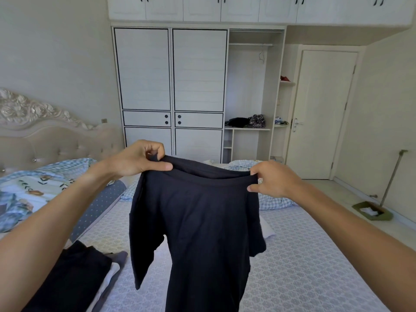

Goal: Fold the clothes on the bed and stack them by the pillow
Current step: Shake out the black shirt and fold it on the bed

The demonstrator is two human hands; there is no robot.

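A black T-shirt (198,224) hangs in the air over the bed (304,255), held up by its top edge. My left hand (137,159) pinches the left corner of that edge between thumb and fingers. My right hand (273,179) pinches the right corner. Both sleeves dangle below. At the lower left lies a stack of folded clothes (74,278), black on top with grey and white under it, beside a blue dotted pillow (101,206).
A floral quilt (27,194) is bunched at the left by the padded headboard (45,136). A checked blue cloth (274,202) lies on the far side of the bed. Beyond stand a white wardrobe (171,86), a closed door (324,113), and a dustpan with broom (373,212) on the floor.
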